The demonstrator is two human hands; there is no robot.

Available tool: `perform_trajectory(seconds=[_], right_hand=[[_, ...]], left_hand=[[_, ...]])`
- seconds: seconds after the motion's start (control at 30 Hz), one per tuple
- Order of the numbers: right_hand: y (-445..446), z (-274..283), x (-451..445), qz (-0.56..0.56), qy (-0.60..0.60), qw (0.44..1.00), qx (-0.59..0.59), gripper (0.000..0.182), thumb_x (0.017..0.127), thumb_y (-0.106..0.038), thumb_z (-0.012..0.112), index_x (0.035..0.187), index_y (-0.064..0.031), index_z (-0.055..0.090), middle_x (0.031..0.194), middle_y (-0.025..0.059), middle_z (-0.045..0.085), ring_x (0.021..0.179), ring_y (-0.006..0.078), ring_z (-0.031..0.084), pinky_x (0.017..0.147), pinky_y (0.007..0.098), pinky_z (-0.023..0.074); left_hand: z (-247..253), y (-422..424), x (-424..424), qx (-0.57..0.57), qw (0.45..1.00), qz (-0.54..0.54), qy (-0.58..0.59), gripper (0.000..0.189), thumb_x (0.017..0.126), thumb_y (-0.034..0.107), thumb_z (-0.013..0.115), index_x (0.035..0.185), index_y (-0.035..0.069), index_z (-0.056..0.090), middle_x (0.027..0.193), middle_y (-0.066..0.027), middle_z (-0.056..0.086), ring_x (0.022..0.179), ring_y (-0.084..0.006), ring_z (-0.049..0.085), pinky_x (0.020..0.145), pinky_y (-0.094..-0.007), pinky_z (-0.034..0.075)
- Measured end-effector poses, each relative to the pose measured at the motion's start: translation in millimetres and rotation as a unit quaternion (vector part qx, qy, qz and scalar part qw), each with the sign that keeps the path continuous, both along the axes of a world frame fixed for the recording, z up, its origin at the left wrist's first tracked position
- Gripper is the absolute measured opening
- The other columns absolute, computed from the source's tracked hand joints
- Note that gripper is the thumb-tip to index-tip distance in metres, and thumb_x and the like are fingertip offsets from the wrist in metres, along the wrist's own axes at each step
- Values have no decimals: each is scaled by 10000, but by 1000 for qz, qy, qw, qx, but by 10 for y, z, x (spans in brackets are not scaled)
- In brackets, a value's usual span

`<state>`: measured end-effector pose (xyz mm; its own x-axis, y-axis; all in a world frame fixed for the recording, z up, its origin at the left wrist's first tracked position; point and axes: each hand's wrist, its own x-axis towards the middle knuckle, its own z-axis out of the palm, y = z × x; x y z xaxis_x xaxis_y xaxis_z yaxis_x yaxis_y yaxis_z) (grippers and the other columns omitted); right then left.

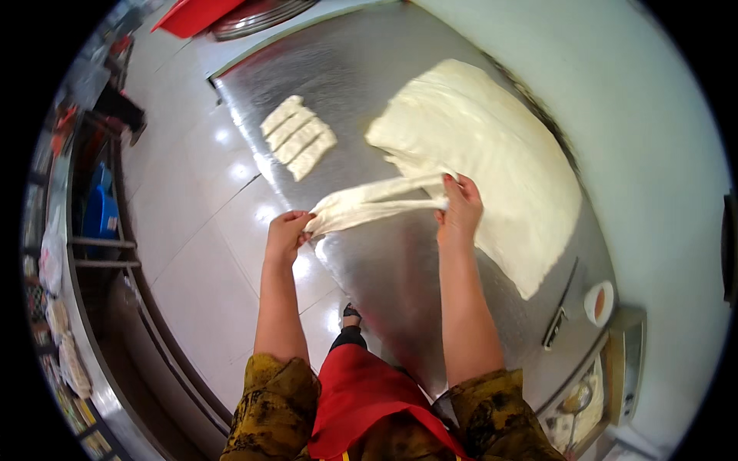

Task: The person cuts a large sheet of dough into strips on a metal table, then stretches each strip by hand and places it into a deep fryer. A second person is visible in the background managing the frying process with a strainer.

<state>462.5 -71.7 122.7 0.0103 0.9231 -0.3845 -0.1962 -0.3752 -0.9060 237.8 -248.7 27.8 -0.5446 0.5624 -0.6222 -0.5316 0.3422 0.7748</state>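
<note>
A pale strip of dough (363, 208) is stretched in the air between my hands, over the near-left edge of a steel worktable (403, 271). My left hand (289, 231) pinches its left end; my right hand (460, 206) grips the other end, where the strip parts into two strands with a gap between. Behind my right hand lies a large flat slab of dough (490, 144). Several short cut dough pieces (298, 137) lie side by side near the table's left edge.
A dark-handled knife (556, 328) and a white bowl with reddish contents (599, 303) are at the right. Beyond them stands a steel fryer or tray unit (627, 363) with a ladle (578, 397). A red basin (193, 17) is at the top; a person (118, 106) stands far left.
</note>
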Motion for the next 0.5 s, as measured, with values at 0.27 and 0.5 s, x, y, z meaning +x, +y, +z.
perform_trajectory(seconds=[0.27, 0.5], right_hand=[[-476, 662, 3086, -189, 60, 976, 89, 142, 870, -130, 704, 953, -92, 595, 716, -20, 585, 499, 62, 484, 337, 216, 291], [-1495, 935, 5579, -372, -38, 920, 119, 90, 887, -161, 687, 915, -123, 610, 670, -49, 543, 494, 46, 449, 391, 207, 283]], left_hand=[[332, 319, 2233, 119, 954, -84, -261, 102, 843, 34, 690, 918, 37, 621, 770, -27, 612, 495, -49, 456, 375, -130, 325], [352, 678, 4446, 76, 877, -158, -447, 130, 854, 79, 697, 953, 52, 618, 774, -15, 590, 494, -37, 442, 381, -111, 391]])
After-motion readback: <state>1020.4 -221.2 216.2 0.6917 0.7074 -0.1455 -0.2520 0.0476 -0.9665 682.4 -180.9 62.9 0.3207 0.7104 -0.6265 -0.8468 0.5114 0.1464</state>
